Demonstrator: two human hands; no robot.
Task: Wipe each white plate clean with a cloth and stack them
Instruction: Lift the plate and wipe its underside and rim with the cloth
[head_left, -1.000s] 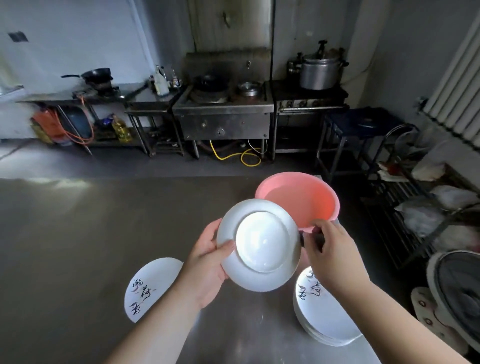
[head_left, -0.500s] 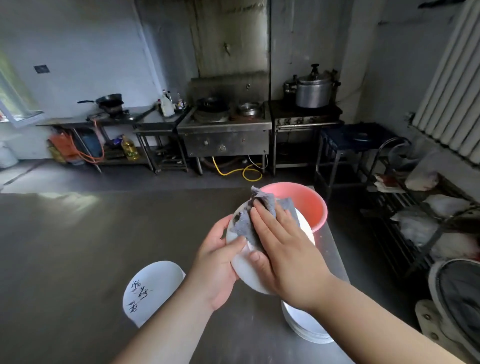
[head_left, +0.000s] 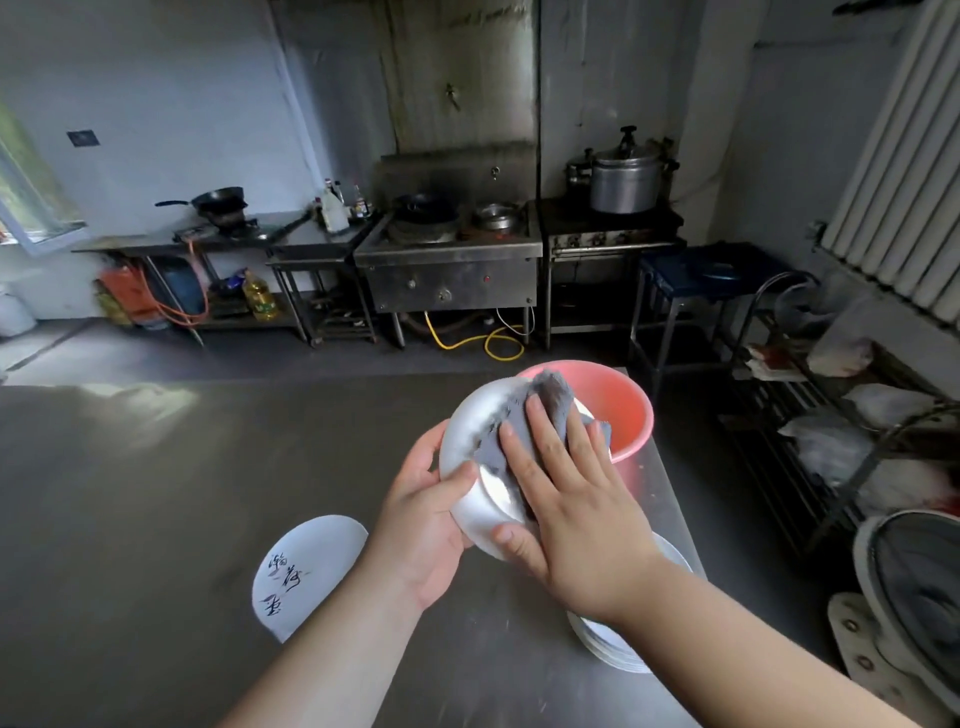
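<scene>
My left hand (head_left: 421, 525) grips a white plate (head_left: 470, 431) by its left rim, holding it tilted above the steel table (head_left: 156, 493) with its underside toward me. My right hand (head_left: 576, 499) lies flat on a grey cloth (head_left: 550, 395), pressing it against the plate with straight fingers. A single white plate with black script (head_left: 306, 571) lies flat on the table to the left of my left arm. A stack of white plates (head_left: 618, 649) sits near the table's right edge, mostly hidden under my right forearm.
A pink plastic basin (head_left: 623, 405) stands on the table just behind the held plate. Right of the table are a wire rack with bags (head_left: 841, 441) and a fan (head_left: 914, 597). Stoves and a pressure cooker (head_left: 626, 176) line the far wall.
One second ago my right hand was beside the pink basin and the plate was bare. It brought the grey cloth onto the plate and has since slid it up and to the right.
</scene>
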